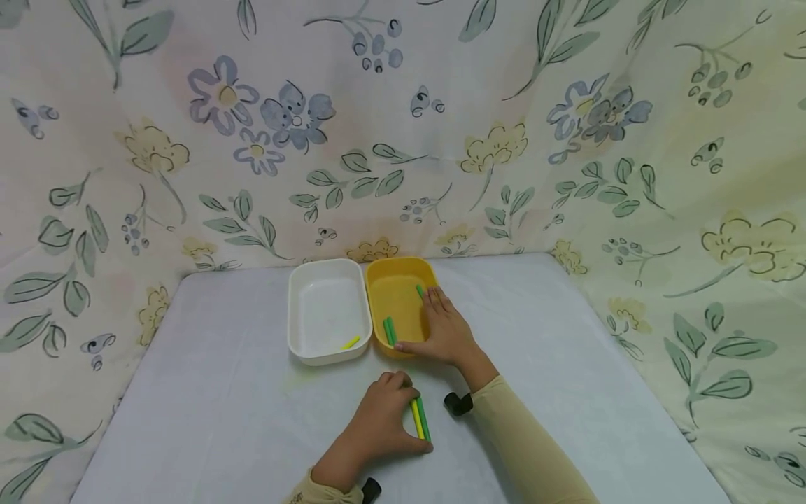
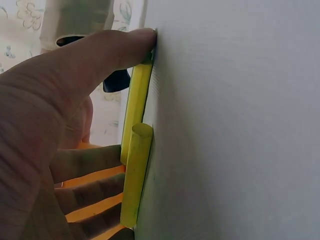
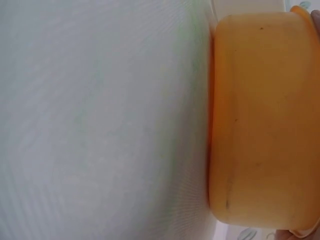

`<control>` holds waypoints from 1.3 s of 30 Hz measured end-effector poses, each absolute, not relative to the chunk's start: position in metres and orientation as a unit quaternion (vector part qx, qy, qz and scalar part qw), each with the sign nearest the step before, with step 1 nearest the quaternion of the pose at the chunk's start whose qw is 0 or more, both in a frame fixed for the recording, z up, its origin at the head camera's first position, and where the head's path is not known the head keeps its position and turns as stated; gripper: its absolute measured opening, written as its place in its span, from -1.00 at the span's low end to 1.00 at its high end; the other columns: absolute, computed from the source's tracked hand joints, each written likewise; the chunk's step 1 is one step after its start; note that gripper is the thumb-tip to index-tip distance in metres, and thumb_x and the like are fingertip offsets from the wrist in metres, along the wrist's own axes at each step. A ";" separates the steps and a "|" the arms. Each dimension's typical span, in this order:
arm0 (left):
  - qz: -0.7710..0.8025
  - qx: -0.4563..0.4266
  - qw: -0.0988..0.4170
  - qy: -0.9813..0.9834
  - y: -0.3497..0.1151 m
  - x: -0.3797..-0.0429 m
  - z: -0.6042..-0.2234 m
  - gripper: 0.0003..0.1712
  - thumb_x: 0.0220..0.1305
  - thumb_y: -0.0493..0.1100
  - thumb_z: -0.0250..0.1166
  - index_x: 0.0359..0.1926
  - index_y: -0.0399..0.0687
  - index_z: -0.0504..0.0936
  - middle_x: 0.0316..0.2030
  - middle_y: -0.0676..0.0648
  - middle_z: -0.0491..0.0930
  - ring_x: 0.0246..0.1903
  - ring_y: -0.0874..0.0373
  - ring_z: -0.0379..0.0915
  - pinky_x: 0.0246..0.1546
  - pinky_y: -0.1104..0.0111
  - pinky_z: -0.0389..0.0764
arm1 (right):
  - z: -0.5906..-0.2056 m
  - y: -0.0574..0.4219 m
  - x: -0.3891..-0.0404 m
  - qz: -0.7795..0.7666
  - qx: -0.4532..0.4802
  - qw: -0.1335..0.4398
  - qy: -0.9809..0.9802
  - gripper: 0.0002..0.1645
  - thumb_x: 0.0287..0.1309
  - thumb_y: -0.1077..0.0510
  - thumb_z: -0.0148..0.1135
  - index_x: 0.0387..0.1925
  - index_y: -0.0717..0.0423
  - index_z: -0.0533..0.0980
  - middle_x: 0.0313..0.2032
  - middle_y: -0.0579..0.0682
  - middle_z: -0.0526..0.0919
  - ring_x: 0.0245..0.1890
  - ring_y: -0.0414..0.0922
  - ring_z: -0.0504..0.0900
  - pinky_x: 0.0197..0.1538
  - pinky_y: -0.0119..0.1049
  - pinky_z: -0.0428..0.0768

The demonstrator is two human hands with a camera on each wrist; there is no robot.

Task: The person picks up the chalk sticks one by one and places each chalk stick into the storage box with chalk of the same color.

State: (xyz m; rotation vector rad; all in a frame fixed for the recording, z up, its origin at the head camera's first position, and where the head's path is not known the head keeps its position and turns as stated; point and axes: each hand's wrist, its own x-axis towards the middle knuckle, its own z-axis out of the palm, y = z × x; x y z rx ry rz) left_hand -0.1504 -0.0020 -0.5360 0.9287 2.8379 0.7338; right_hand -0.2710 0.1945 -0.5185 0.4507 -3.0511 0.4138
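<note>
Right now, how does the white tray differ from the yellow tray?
The white tray holds a yellow stick; the yellow tray holds green sticks. The right hand touches the yellow tray; neither hand touches the white tray. Both have rounded corners and stand side by side.

The yellow sticks (image 2: 136, 177) and green sticks (image 1: 389, 331) are plain, as are the orange-yellow tray (image 1: 403, 297) and white tray (image 1: 327, 308). The table (image 1: 239, 392) is white; the cream cloth (image 1: 403, 150) bears a blue, yellow and green floral print.

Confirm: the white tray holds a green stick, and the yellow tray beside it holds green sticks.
No: the stick in the white tray is yellow, not green, as the head view shows. The yellow tray beside it holds green sticks.
</note>
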 end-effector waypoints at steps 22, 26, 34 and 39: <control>0.259 0.314 -0.020 0.913 -0.005 -0.148 -0.533 -0.13 -0.06 0.51 0.57 0.12 0.05 0.76 0.02 0.09 0.63 0.09 0.09 0.51 0.05 0.14 0.63 | -0.518 0.193 -0.269 0.130 0.141 0.013 -0.981 0.74 -0.13 -0.94 -0.04 0.70 0.23 -0.08 0.71 0.14 -0.08 0.75 -0.02 -0.26 0.72 -0.06 0.00; 0.292 0.312 -0.048 0.903 -0.008 -0.150 -0.526 -0.12 -0.05 0.46 0.61 0.14 0.00 0.74 0.03 0.07 0.66 0.07 0.11 0.54 0.07 0.13 0.64 | -0.518 0.194 -0.269 0.132 0.147 0.019 -0.980 0.73 -0.11 -0.93 -0.02 0.69 0.25 -0.06 0.70 0.17 -0.05 0.75 0.00 -0.23 0.72 -0.06 0.00; 0.351 0.284 -0.088 0.888 -0.015 -0.158 -0.514 -0.09 0.01 0.42 0.61 0.29 0.04 0.68 0.25 0.05 0.65 0.25 0.12 0.55 0.26 0.01 0.61 | -0.519 0.193 -0.269 0.122 0.151 0.020 -0.981 0.72 -0.09 -0.93 -0.06 0.69 0.26 -0.08 0.70 0.17 -0.06 0.75 0.01 -0.25 0.73 -0.06 -0.03; 0.366 0.279 -0.143 0.876 -0.021 -0.162 -0.509 -0.07 -0.03 0.35 0.66 0.30 0.03 0.68 0.27 0.02 0.67 0.30 0.06 0.55 0.27 -0.01 0.62 | -0.518 0.193 -0.270 0.122 0.146 0.016 -0.982 0.71 -0.09 -0.92 -0.03 0.70 0.24 -0.08 0.70 0.16 -0.07 0.75 0.01 -0.25 0.72 -0.04 0.01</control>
